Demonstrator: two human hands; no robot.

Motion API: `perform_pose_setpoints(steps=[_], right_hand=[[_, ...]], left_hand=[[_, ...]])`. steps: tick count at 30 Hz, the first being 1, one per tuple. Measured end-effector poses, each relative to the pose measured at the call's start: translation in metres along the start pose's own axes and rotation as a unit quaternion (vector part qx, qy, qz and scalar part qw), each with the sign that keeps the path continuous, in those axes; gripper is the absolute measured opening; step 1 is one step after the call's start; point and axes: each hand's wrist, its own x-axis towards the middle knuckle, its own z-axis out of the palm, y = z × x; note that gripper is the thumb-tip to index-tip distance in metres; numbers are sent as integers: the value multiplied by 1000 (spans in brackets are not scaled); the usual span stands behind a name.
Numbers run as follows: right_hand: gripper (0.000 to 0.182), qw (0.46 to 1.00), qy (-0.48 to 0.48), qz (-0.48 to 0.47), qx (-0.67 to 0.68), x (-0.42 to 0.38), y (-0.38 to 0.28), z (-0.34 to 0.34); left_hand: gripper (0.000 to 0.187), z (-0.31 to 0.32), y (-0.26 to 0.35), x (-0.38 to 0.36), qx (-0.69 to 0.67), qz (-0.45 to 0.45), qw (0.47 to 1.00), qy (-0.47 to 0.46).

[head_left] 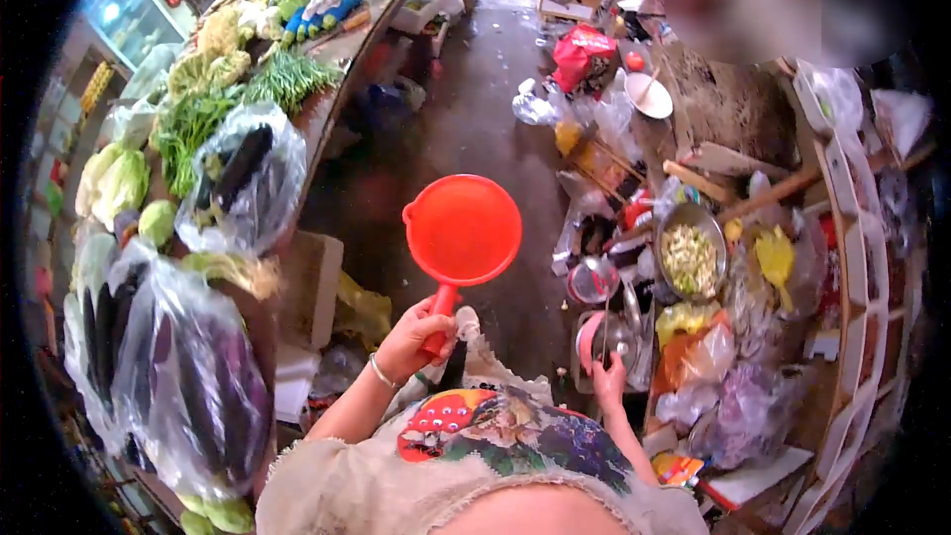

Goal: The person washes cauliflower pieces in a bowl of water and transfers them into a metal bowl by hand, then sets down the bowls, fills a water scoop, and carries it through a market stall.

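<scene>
My left hand (411, 342) is closed around the handle of a red plastic water dipper (464, 228), held out in front of me over the floor. The dipper's round bowl faces up toward me. On the right, my right hand (609, 376) is low beside a round pot with a pink edge (591, 340). Its fingers are curled near a thin upright metal piece, and what they grip is too small to make out. Just beyond stands a metal pan (692, 251) filled with chopped pale and green food.
To my left a long table (327, 124) bears leafy greens and bagged eggplants (193, 367). On the right are a white bowl (649, 95), a red bag (582, 56), plastic bags (748, 406) and shelving (860, 337). A dark wet floor (446, 139) runs between.
</scene>
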Motion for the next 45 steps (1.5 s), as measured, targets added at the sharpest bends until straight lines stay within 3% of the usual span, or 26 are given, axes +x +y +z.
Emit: perform_pose_setpoints(steps=[1,2,3,4,5,6,7,12,13,15,17,19,20,21,22,23,25,27,28,29,33,36,41,45], right_hand=[[7,1000,-7,-5,-27,10,13,4],[10,996,-32,78,3,21,37,11],[16,990,-3,35,-135,27,22,11],[24,979,-18,131,-152,37,34,18],[27,956,-73,244,-144,53,-75,8],[42,967,-106,204,-109,64,-76,6],[39,964,-119,204,-120,77,-95,3],[34,930,-216,261,-141,184,15,15],[34,933,-215,253,-139,218,-10,16],[29,949,-209,101,-212,288,-81,29],[28,939,-227,131,-222,373,-144,39],[31,962,-147,95,-209,468,-117,73],[28,967,-166,71,-179,523,-112,91],[20,962,-195,97,-165,563,-175,101],[17,976,-166,64,-129,587,-252,110],[20,974,-187,46,-121,648,-215,133],[22,981,-166,59,-79,681,-339,147],[23,988,-113,-27,-100,737,-326,175],[23,986,-135,21,-100,745,-358,180],[18,984,-86,-70,-137,770,-322,198],[10,962,-118,247,3,782,-337,226],[13,943,-146,291,-70,798,-289,241],[16,932,-194,284,-114,852,-337,248],[19,942,-198,251,-101,947,-388,275]], left_hand=[[38,-1,20,13,0,3,1000,3],[36,-1,38,25,9,9,1000,8],[34,0,57,40,20,14,1000,12],[33,8,82,50,15,8,1000,1],[33,13,114,82,17,7,1000,1],[32,17,129,100,4,20,1000,5],[31,20,144,120,-8,35,999,8],[32,23,215,216,-53,43,998,-15],[32,30,228,236,-50,51,997,-16],[30,41,264,267,-41,68,997,5],[30,47,293,300,-82,78,993,18],[31,53,326,333,-65,88,994,29],[31,55,341,349,-71,89,993,33],[33,56,359,365,-82,92,992,28],[35,54,379,381,-90,95,991,20],[35,51,398,398,-89,100,991,20],[36,41,436,433,-41,96,994,26],[39,31,472,461,-40,87,995,21],[40,23,495,481,-24,85,996,20],[41,19,519,497,-12,82,996,21],[37,11,610,565,-1,68,997,33],[38,5,674,625,-16,58,998,19],[41,8,767,737,-9,69,997,11],[41,16,832,823,-44,82,996,4]])
